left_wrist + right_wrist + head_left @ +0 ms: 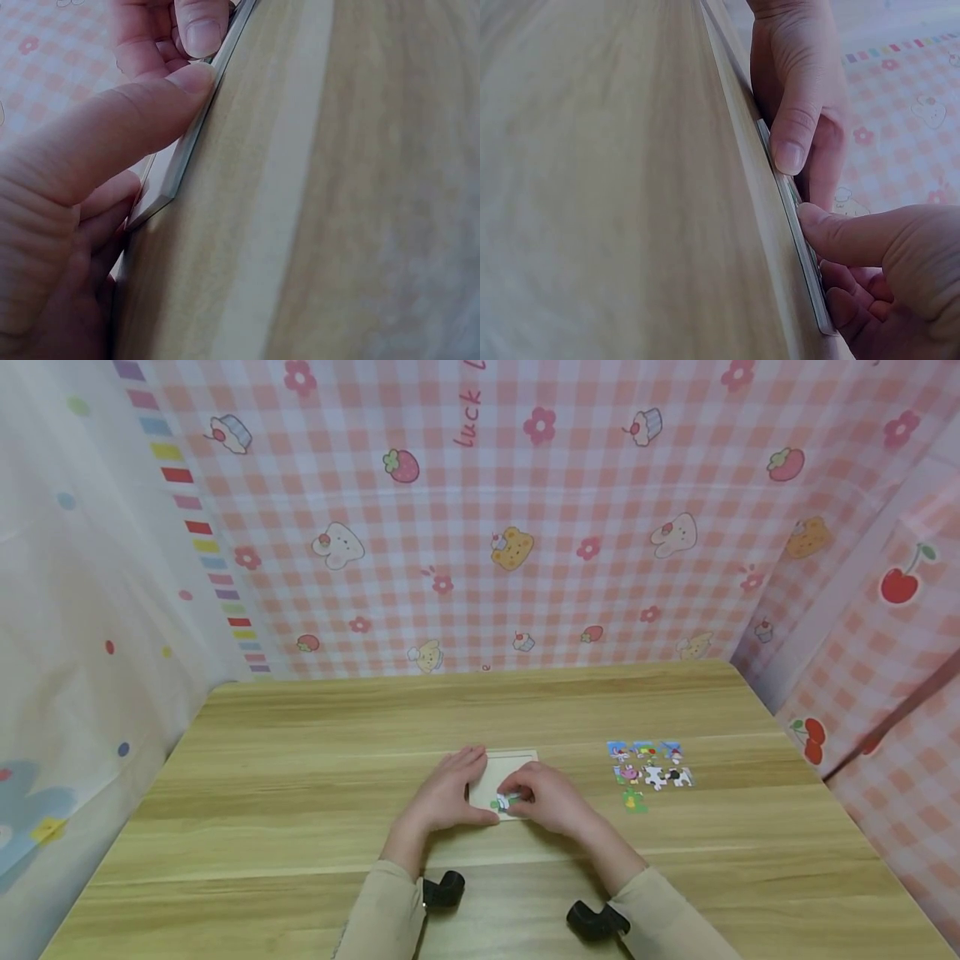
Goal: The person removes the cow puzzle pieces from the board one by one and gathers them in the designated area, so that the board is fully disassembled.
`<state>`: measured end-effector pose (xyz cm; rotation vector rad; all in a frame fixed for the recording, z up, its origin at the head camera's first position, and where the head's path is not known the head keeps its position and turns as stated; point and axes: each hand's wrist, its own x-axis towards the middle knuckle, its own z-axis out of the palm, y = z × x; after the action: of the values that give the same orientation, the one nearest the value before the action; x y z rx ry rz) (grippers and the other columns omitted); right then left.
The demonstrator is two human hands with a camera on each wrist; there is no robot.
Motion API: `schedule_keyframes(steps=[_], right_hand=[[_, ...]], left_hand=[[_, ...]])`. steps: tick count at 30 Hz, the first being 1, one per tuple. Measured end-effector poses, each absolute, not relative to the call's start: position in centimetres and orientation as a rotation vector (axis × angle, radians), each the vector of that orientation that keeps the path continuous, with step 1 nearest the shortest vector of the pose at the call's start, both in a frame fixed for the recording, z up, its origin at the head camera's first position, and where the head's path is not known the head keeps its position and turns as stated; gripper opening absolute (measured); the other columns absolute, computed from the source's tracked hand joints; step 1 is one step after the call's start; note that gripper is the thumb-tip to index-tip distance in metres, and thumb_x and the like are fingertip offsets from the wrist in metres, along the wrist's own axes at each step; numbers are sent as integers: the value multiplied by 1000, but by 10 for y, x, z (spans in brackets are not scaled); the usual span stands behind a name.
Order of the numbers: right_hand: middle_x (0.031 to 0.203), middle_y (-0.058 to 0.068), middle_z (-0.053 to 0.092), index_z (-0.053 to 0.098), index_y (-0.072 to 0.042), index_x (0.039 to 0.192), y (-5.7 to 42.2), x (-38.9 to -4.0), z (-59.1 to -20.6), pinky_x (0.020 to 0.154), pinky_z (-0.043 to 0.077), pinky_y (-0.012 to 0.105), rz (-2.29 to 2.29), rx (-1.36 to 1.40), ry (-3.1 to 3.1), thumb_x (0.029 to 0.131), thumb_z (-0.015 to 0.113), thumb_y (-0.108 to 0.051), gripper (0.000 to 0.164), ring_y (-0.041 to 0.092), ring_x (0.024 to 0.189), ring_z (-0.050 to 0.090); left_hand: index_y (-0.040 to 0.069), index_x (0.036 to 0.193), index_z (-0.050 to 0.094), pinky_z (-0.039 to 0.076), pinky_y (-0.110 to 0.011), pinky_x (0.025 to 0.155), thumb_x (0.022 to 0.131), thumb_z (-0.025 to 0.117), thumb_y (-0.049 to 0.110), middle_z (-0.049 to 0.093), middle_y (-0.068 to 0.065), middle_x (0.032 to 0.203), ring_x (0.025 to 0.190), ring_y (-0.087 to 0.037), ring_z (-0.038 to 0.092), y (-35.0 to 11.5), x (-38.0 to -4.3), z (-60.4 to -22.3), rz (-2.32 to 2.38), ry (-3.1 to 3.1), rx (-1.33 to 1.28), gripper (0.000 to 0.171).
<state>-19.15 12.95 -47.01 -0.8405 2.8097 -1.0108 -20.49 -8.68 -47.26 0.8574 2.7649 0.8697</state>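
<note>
A small pale puzzle board (513, 763) lies flat on the table between both hands. My left hand (448, 789) holds it at its left side, fingers by the far left corner and thumb (135, 124) on the near edge. My right hand (551, 800) reaches over the board's right part and pinches a small puzzle piece (503, 801), white and green, at the near side of the board. The fingers hide part of this piece. In the right wrist view, the right thumb (855, 234) rests low at the board's edge (799, 236).
Several loose jigsaw pieces (654, 777) lie in rough rows to the right of the board, with a green one (634, 801) nearest. The wooden table (300, 793) meets a checked curtain (465, 610) behind. A black wrist mount (444, 891) sits at the left sleeve, another (596, 922) at the right.
</note>
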Motion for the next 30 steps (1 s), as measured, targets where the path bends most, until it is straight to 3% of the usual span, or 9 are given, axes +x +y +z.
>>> schedule_keyframes(steps=[30], right_hand=[[87,-4,55,67,-14,95,128,-190,-470,71,45,28,-1073,-761,2820,81,79,-6,20,11,80,51]], left_hand=[[-4,149,38,12,-46,120,76,85,41,30,-16,158,148,-34,21,-88,-205,-473,924,2738,853,98]])
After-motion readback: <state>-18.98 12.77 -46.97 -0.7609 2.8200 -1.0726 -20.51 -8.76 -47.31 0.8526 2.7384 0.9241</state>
